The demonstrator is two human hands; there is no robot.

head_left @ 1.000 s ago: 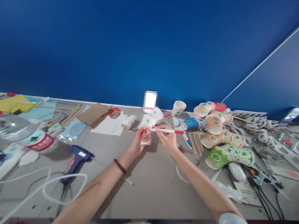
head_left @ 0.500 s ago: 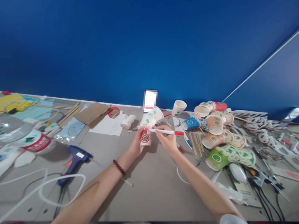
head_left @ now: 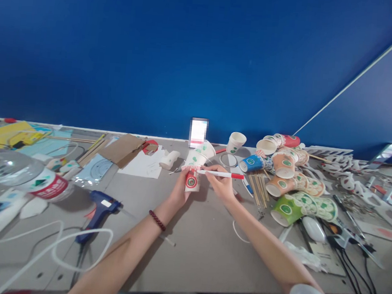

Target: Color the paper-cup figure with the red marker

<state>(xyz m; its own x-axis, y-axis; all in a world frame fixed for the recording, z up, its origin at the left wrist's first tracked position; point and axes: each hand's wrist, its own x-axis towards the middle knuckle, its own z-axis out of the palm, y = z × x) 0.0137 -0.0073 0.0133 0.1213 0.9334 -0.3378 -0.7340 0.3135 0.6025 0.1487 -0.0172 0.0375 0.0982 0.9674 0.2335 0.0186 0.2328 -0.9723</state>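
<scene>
At the middle of the table my left hand (head_left: pixel 179 189) wraps round a paper cup (head_left: pixel 192 181) with red colouring and a round green emblem. It joins a white cup with green leaf prints (head_left: pixel 198 156) behind it. In my right hand (head_left: pixel 221 182) a white marker with a red end (head_left: pixel 226 174) is pinched, lying nearly level. Its left tip meets the red cup near the patterned band; the exact contact is too small to tell. A phone-like bright screen (head_left: pixel 198 131) stands behind the cups against the blue wall.
Decorated paper cups (head_left: pixel 286 209) lie in a pile to the right, near wooden sticks (head_left: pixel 258 189) and a white cup (head_left: pixel 236 142). On the left are a blue glue gun (head_left: pixel 98 214), a water bottle (head_left: pixel 25 173), white paper (head_left: pixel 141 164) and cardboard (head_left: pixel 122 149). Cables loop across the table's left side.
The whole view has shifted slightly, with things a little further right in the picture. Both hands keep their hold on the cup and the marker, in almost the same pose.
</scene>
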